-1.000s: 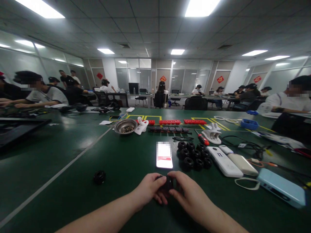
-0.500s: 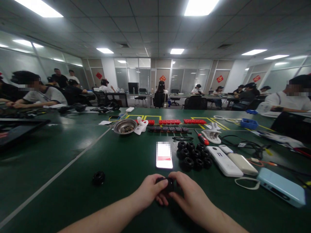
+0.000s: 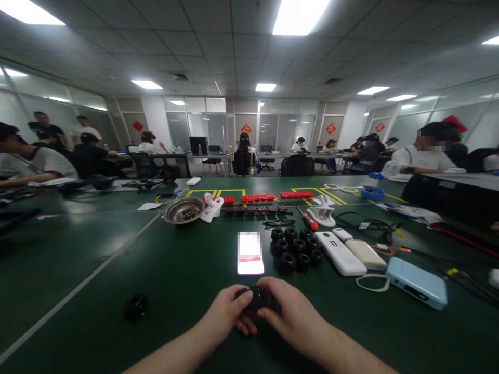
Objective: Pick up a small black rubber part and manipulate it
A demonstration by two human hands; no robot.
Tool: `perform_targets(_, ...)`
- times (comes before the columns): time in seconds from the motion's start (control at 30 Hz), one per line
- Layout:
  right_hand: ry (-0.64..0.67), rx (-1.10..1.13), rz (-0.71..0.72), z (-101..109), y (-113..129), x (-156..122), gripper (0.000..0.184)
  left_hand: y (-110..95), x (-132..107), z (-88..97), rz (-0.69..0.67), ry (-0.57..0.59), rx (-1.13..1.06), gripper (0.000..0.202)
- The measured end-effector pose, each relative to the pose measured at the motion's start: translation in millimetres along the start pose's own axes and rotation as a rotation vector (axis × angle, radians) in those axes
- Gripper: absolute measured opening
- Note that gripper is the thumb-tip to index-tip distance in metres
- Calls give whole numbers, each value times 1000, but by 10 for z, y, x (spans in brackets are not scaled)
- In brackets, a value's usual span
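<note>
Both my hands meet low in the middle of the head view, closed around a small black wheel [image 3: 255,295]. My left hand [image 3: 230,310] grips it with the thumb on top and fingers curled beneath. From the other side, my right hand [image 3: 288,310] holds its right end between thumb and fingers. The fingers cover much of the part. Several similar black wheels [image 3: 299,245] stand in a cluster beyond my right hand. One more black wheel [image 3: 135,305] lies alone at the left. A lit phone [image 3: 250,266] lies just ahead of my hands.
Behind the phone are a metal bowl [image 3: 171,214] with small parts, a white stand [image 3: 212,209], red trays [image 3: 258,198] and a red-handled screwdriver [image 3: 310,222]. A white power bank [image 3: 341,254], a blue power bank [image 3: 417,283] and cables lie right. People sit farther off.
The view has turned slightly right, so the scene sits farther left. Both hands keep their hold on the black wheel, with little change in their grip.
</note>
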State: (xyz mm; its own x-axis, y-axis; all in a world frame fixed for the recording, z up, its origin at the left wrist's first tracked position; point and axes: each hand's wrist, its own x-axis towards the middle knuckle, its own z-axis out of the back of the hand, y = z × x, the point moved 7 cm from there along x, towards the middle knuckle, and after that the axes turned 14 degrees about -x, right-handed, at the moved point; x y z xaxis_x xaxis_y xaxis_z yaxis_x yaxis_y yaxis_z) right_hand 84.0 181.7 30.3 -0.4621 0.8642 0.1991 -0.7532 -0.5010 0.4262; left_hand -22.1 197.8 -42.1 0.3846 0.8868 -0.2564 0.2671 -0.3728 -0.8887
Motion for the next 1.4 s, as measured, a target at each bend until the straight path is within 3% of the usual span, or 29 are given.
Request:
perform_targets(0.2,72,-23,-91,-38,-62,11,19,-42,-42,-8,-51,-20,22,46)
perform_targets(0.27,76,-35,-92,-58,-67,16,22,-39,-42,-12,-48,-11,23,46)
perform_targets(0.33,55,-23,-71,-51,-47,12,12,-33,-36,-10,-27,-12,24,47)
perform_targets(0.53,9,10,1,16,27,-11,33,-46,-34,-11,-1,-33,15,47)
perform_targets(0.7,80,-76,-91,-53,-63,17,21,-56,-51,-5,-36,-40,27,43)
perform_targets(0.77,102,-83,-94,-81,-67,21,23,-49,-42,-6,-39,-27,26,44)
perform_targets(0.83,80,-55,-74,-67,-42,14,12,-37,-29,-5,-26,-16,16,46)
perform_targets(0.97,34,5,16,-6,54,-19,33,-33,-28,-8,-7,-15,11,48)
perform_targets(1.07,60,-17,-17,-14,32,-25,36,-58,-46,-10,-30,-31,36,45)
perform_targets(1.2,107,-58,-100,-79,-67,5,23,-55,-57,-25,-34,-23,42,41)
perform_targets(1.27,108,-58,-95,-101,-85,24,25,-49,-56,-27,-32,-13,50,41)
perform_targets(1.4,54,15,-56,-72,-59,30,13,-50,-55,-21,-20,-3,35,44)
